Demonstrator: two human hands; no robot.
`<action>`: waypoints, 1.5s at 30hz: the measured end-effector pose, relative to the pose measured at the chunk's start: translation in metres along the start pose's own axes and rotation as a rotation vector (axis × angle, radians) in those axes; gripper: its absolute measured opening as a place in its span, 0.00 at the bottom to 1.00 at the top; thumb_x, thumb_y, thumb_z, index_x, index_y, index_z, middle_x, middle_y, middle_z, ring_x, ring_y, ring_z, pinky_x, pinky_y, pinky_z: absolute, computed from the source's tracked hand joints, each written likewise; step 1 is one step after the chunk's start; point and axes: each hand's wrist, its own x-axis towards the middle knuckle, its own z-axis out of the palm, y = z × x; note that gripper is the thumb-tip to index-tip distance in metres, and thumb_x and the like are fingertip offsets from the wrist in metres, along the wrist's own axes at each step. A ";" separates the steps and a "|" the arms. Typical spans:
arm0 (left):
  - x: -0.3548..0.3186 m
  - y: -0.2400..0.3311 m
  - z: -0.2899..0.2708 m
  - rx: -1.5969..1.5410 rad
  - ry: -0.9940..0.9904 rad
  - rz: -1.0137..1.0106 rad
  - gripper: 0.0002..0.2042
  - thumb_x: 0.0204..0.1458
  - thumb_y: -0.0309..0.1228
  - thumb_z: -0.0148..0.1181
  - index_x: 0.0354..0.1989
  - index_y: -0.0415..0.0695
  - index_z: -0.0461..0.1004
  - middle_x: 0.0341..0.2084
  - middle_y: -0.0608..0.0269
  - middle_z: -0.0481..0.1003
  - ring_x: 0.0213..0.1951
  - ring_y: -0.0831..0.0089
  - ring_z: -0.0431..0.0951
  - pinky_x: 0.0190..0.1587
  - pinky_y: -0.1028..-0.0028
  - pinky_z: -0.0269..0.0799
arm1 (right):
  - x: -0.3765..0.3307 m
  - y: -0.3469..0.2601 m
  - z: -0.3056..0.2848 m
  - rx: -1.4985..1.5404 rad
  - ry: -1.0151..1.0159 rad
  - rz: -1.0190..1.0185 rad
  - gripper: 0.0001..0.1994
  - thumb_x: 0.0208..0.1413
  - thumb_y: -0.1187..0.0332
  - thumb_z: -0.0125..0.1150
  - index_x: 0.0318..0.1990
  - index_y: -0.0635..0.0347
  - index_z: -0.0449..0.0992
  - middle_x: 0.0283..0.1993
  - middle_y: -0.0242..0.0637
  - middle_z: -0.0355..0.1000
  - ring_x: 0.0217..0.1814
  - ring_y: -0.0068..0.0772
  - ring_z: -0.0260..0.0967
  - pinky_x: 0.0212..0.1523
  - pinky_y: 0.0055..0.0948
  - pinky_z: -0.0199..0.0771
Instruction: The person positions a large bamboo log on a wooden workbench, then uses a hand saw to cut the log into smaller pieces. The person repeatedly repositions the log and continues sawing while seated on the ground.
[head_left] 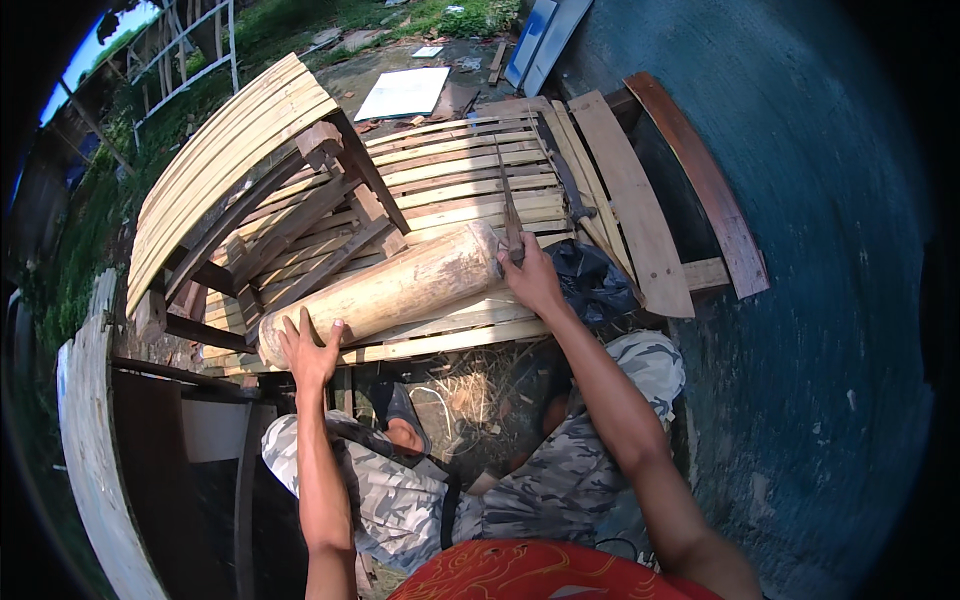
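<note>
A thick, pale log [400,290] with brown mottling lies slantwise across a slatted bench [480,195] in front of me. My left hand [310,350] rests on the log's left part, fingers spread and thumb apart. At its right end, my right hand [532,272] is closed around the dark handle of a knife [509,205]. The narrow blade points up and away from me, over the slats. Beside my right hand lies a crumpled black plastic bag [594,282].
A smaller slatted wooden piece [225,165] stands tilted at the left, its frame showing. Wide boards [640,215] lie along the bench's right end, close to a blue-green wall [810,330]. Pale shavings [470,395] litter the ground between my feet. A white sheet [403,93] lies beyond the bench.
</note>
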 end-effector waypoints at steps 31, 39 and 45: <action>0.053 0.202 0.062 0.012 0.102 0.688 0.37 0.56 0.63 0.53 0.58 0.38 0.75 0.45 0.44 0.80 0.51 0.49 0.79 0.55 0.56 0.71 | -0.060 -0.025 -0.090 0.419 0.067 0.129 0.13 0.64 0.64 0.64 0.47 0.66 0.74 0.41 0.39 0.83 0.44 0.27 0.82 0.46 0.28 0.78; 0.063 0.203 0.054 0.016 0.042 0.701 0.40 0.55 0.66 0.51 0.57 0.37 0.75 0.44 0.39 0.80 0.48 0.46 0.80 0.53 0.54 0.74 | -0.082 -0.046 -0.100 0.367 0.034 0.132 0.15 0.69 0.65 0.59 0.53 0.68 0.71 0.47 0.46 0.80 0.46 0.30 0.80 0.46 0.26 0.80; 0.064 0.202 0.053 0.007 0.006 0.706 0.41 0.53 0.66 0.54 0.58 0.37 0.75 0.44 0.39 0.80 0.49 0.47 0.80 0.55 0.55 0.73 | -0.091 -0.057 -0.091 0.328 0.017 0.157 0.15 0.69 0.64 0.58 0.53 0.68 0.72 0.46 0.46 0.81 0.45 0.30 0.80 0.46 0.26 0.80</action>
